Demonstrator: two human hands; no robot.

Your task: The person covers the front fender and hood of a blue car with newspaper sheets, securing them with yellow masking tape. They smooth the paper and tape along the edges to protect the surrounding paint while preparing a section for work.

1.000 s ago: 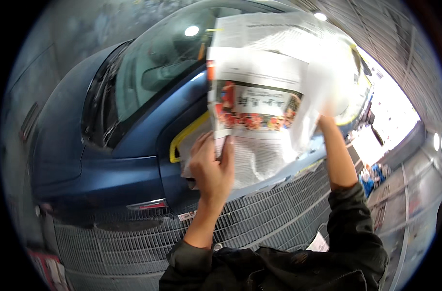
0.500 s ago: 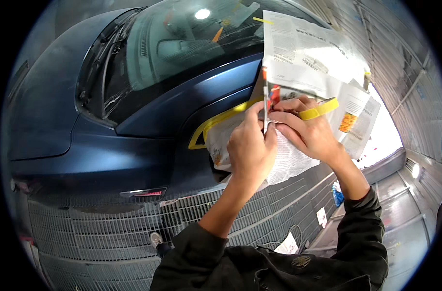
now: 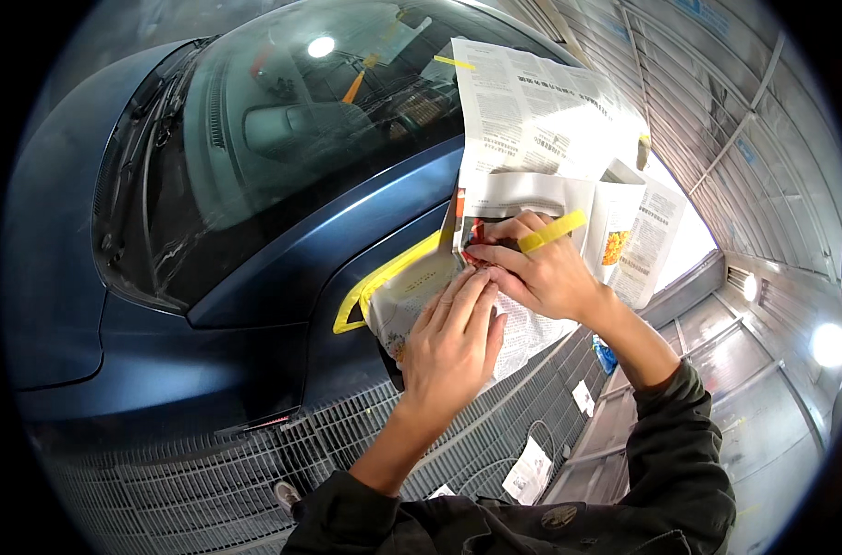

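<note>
Sheets of newspaper [image 3: 518, 106] drape over the side of a dark blue car [image 3: 282, 245], covering its side window and mirror area. My left hand [image 3: 453, 333] lies on the lower newspaper with its fingers stretched out side by side. Close beside its fingertips, my right hand [image 3: 546, 273] has its fingers bent in a pinch at a fold of the newspaper, next to a red printed patch. A strip of yellow masking tape [image 3: 552, 231] sticks to the back of my right fingers, its end free. More yellow tape [image 3: 388, 268] borders the paper at the front corner of the window.
The windshield [image 3: 319, 120] and wipers lie at the upper left. Below the car is a metal floor grating [image 3: 199, 490] with loose paper [image 3: 529, 472], a thin cable and a blue object [image 3: 604, 354]. Ribbed metal walls [image 3: 707, 111] stand on the right.
My left hand has gone from pinching the paper's edge to lying flat on the paper, fingers extended. My right hand stays at the fold. The view has shifted, moving the car leftward.
</note>
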